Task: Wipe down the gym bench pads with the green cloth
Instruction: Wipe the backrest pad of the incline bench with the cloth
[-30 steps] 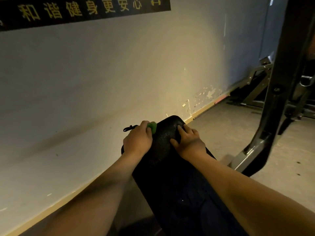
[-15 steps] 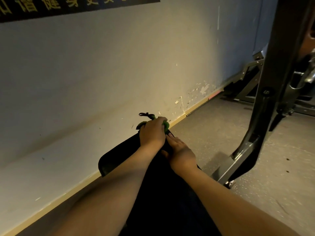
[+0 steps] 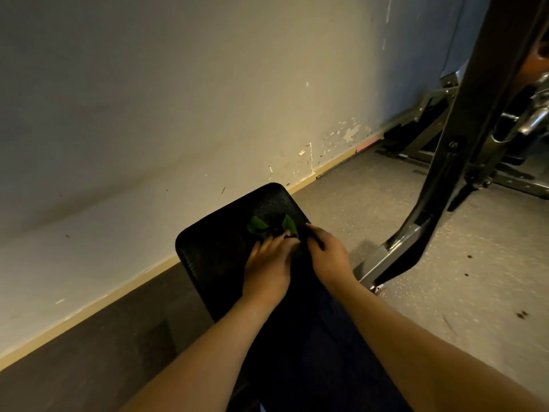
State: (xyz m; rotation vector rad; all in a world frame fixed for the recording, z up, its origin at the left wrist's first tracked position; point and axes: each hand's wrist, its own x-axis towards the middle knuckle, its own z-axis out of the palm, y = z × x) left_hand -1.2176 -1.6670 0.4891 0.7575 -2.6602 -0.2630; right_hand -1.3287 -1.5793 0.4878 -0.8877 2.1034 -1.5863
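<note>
The black textured bench pad (image 3: 219,242) runs from me toward the wall. A crumpled green cloth (image 3: 258,225) with a dark strap across it lies near the pad's far right corner. My left hand (image 3: 267,269) lies on the pad with straight fingers pressing the cloth's near edge. My right hand (image 3: 326,254) sits at the pad's right edge, its fingers curled and pinching the cloth's right end. Part of the cloth is hidden under both sets of fingertips.
A pale wall (image 3: 178,114) with chipped paint and a yellow skirting strip stands close on the left. A slanted metal frame post (image 3: 451,162) with its foot rises to the right of the pad. More steel machine bars (image 3: 421,114) stand at the far right on the speckled floor.
My left hand has let go of its balled grip, and the cloth now lies spread on the pad under flat fingers. The right hand has curled onto the cloth's right end. The view has tilted downward.
</note>
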